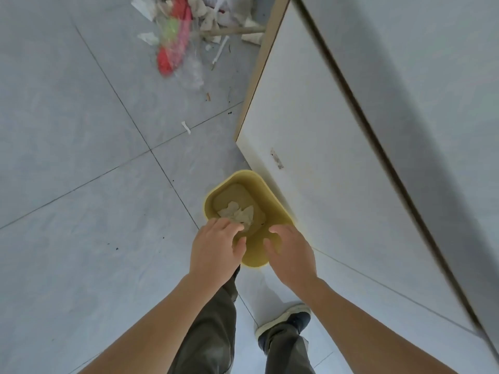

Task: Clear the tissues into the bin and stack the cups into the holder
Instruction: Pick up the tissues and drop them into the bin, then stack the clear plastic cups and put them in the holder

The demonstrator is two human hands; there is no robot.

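Lying tissues (237,213) inside yellow bin (272,195)

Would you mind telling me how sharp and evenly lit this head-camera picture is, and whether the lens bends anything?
Head view: soft, even light, no glare; the bin and both hands are fairly sharp, the litter pile at the top is smeared; the wide lens bows the floor lines and the white panel at the edges.

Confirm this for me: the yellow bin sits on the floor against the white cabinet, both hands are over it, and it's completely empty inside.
Not quite: the bin is not empty. The head view shows crumpled tissues lying on the bottom of the yellow bin. The rest holds: the bin stands on the floor against the white cabinet, with the left hand and right hand over it.
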